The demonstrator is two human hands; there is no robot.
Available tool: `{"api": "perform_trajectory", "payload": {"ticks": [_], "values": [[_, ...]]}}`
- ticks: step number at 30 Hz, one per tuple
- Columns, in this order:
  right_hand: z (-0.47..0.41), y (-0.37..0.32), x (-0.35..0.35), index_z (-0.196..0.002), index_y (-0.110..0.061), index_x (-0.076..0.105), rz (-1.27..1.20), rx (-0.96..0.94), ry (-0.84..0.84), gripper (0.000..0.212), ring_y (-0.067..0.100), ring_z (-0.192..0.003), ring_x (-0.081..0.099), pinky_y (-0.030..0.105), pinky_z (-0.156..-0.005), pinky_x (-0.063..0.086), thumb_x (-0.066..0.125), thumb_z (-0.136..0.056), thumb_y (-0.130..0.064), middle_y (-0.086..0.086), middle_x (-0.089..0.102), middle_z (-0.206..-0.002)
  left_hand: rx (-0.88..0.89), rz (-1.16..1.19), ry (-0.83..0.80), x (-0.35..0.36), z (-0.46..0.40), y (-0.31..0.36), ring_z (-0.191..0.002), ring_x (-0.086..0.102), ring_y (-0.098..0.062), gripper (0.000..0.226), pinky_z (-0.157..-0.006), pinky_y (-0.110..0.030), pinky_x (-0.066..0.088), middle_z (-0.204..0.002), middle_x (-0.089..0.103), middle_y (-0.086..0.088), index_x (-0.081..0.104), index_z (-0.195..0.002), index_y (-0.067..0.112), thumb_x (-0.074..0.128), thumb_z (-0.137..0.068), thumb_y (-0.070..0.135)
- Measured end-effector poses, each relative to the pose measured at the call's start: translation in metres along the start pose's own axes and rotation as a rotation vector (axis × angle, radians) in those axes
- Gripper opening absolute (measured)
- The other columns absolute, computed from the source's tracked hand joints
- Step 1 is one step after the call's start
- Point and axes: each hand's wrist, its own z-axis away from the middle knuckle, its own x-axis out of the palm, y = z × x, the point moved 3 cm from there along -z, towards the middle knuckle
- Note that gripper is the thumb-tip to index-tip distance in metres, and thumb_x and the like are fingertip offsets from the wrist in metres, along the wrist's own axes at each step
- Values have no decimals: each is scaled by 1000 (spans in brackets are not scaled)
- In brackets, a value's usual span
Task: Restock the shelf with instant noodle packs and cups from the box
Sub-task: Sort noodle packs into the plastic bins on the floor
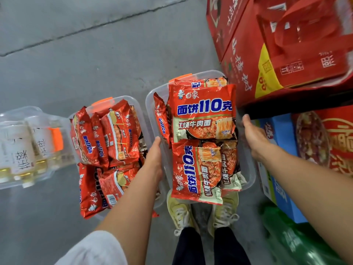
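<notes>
Restocking barely begun, both bins full.
Gripped clear plastic bin (152, 100) of instant noodle packs (202, 115) by its sides, left hand (155, 157) and right hand (254, 138), above the floor; second bin (133, 104) alongside, untouched.

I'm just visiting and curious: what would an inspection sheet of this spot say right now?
Surface: grey concrete floor with a crack line.
Job's things: clear bin full of red noodle packs, held at both sides; second bin of the same packs on the floor to its left.
Clutter: clear container of bottles at far left; green bag at lower right.
Grippers: left hand on the bin's left wall; right hand on its right wall.
Cables: nothing seen.
Surroundings: red gift boxes on shelving at right; blue box below; yellow shoes.
</notes>
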Motion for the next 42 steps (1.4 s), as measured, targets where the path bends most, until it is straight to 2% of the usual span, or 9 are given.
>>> {"api": "perform_trajectory", "payload": {"ticks": [3,7,11,19,23,28,33,35,42], "values": [[5,7,-1,-144,-27,43,-115,61,-70,80,28,-137,41,50,-112,33,35,-84,-79,4,41,-152,-8,9,-45,-2,-9,-1,-141,34,-39,64,-118,-44,25,-147,42,-23,46,-142,2,41,-101,50],[11,27,-16,-146,-27,41,-154,84,-66,79,27,-136,42,50,-112,34,36,-85,-78,4,43,-151,-42,118,-47,-3,-1,-19,-79,56,-16,54,-113,-31,32,-89,62,3,59,-133,10,44,-99,48],[27,43,-30,-149,-26,35,-156,108,-63,81,29,-137,41,51,-113,33,35,-86,-77,6,40,-152,-104,89,-29,-7,28,-31,-56,35,-11,45,-59,-26,35,-58,39,3,53,-66,19,46,-98,50],[86,52,-65,-146,-26,39,-218,196,-67,113,32,-135,44,57,-110,33,39,-58,-97,10,42,-150,-69,56,-26,-25,107,-28,-35,39,-8,55,-50,-25,33,-36,41,7,45,-56,17,40,-101,49],[123,45,-84,-149,-25,35,-246,182,-89,90,29,-138,40,55,-113,30,29,-80,-83,8,38,-153,16,70,-30,-35,159,-15,-25,37,-5,58,-34,-13,30,-32,39,7,45,-53,16,38,-103,46],[180,29,-110,-148,-18,38,-222,127,-47,83,14,-79,51,34,-63,42,25,-89,-75,0,54,-100,51,88,-89,-54,215,-2,-29,34,-5,57,-34,-13,30,-36,38,7,45,-59,16,37,-101,53],[237,18,-124,-128,-13,47,-281,120,-25,74,22,-91,58,31,-71,54,27,-90,-74,4,59,-107,95,50,-141,-77,259,11,-58,37,-12,51,-63,-22,38,-57,49,-1,58,-77,11,41,-99,54],[257,19,-126,-143,-13,43,-303,101,5,85,30,-122,52,44,-100,46,26,-89,-76,10,51,-139,118,11,-155,-89,276,17,-66,46,-16,51,-70,-28,43,-74,53,-6,60,-80,11,43,-98,56],[352,51,-127,-148,-24,36,-577,67,70,89,31,-134,45,55,-110,35,37,-80,-82,8,40,-152,239,-194,-263,-119,344,35,-52,55,-13,39,-50,-22,45,-57,61,-3,58,-77,10,51,-98,42]]}}
